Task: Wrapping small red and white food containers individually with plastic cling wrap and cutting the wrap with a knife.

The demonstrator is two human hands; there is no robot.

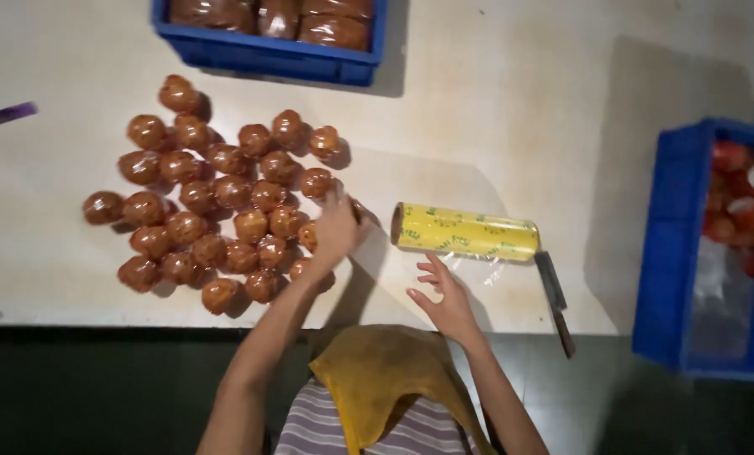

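Note:
Several brown balls wrapped in clear film (217, 211) lie in a loose pile on the pale table (495, 101). My left hand (336, 232) reaches to the pile's right edge, its fingers closed over one wrapped ball (362, 211) that peeks out beside it. My right hand (444, 297) hovers just below a yellow roll of cling film (465, 232), fingers spread and holding nothing. A loose flap of film hangs from the roll near those fingers.
A knife (554, 297) lies right of the roll, reaching past the table's front edge. One blue crate (267, 52) of wrapped brown items stands at the back, another blue crate (672, 253) with red and white things at the right. A yellow cloth (377, 371) lies on my lap. A small purple object (10, 112) sits far left.

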